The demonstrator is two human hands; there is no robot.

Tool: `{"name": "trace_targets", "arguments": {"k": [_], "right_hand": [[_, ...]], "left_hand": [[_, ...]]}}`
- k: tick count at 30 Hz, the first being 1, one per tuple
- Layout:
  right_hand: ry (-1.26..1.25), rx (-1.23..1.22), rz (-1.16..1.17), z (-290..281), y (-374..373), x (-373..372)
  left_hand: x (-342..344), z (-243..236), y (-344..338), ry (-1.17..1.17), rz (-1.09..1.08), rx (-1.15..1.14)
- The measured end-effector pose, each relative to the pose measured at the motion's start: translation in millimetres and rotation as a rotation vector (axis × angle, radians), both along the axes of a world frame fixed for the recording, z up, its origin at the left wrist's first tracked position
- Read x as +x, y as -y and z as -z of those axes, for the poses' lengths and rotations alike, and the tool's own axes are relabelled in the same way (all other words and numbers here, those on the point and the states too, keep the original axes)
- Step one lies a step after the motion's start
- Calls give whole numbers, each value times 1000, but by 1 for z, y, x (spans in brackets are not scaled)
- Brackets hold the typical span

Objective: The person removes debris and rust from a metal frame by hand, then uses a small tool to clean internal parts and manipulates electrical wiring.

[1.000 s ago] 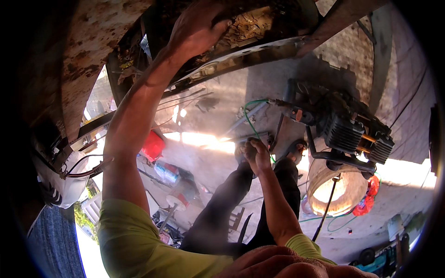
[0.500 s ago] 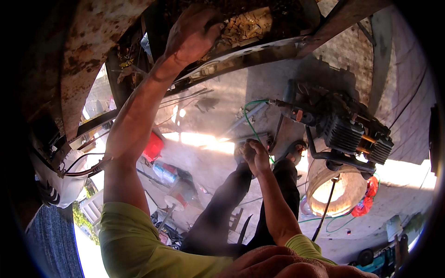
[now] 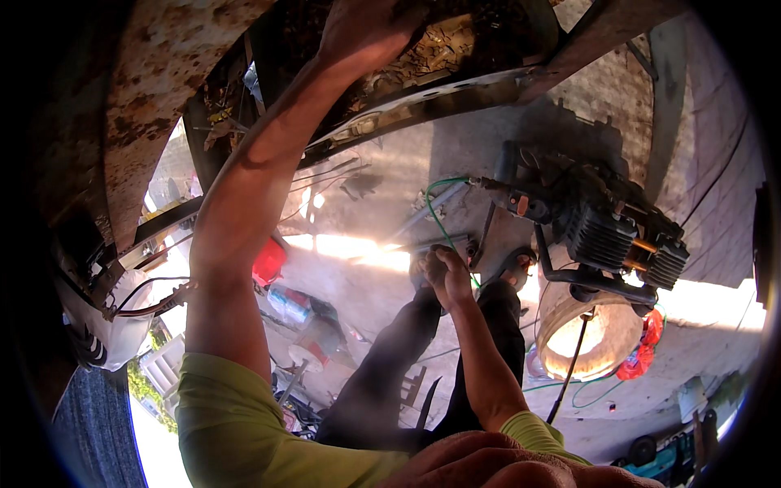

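My left hand (image 3: 366, 32) reaches over a dark tray (image 3: 447, 92) at the top of the view. Its fingers lie in shadow at the upper edge, so I cannot see whether they hold anything. Small yellowish-brown pieces (image 3: 443, 50) are heaped in the tray, lit by a patch of sun beside this hand. Lower down, my right hand (image 3: 443, 276) is closed, its fingers curled together in front of my feet. Whatever it may hold is hidden. Just behind it hangs a thin green hose (image 3: 439, 215).
A dark machine with finned cylinders (image 3: 602, 236) stands at the right, above a round tan tub (image 3: 549, 358). Rusty metal (image 3: 163, 98) frames the upper left. On the floor lie a red object (image 3: 268, 260), a red plastic bundle (image 3: 639, 362) and scattered items.
My left hand has moved up and to the right over the tray, deeper into shadow. The right hand has stayed in place, fingers still curled.
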State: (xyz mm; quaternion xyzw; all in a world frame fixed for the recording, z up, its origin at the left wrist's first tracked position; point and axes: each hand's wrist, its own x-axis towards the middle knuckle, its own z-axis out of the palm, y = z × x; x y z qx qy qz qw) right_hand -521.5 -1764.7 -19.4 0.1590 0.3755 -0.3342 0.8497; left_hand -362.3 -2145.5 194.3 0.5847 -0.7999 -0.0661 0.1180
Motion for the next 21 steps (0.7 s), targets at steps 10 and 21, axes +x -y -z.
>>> {"name": "trace_targets", "arguments": {"k": [10, 21], "right_hand": [[34, -7, -10, -9, 6, -3], [-11, 22, -12, -6, 7, -1]], "left_hand": [[-23, 14, 21, 99, 14, 73], [-11, 9, 21, -43, 49, 51]]}}
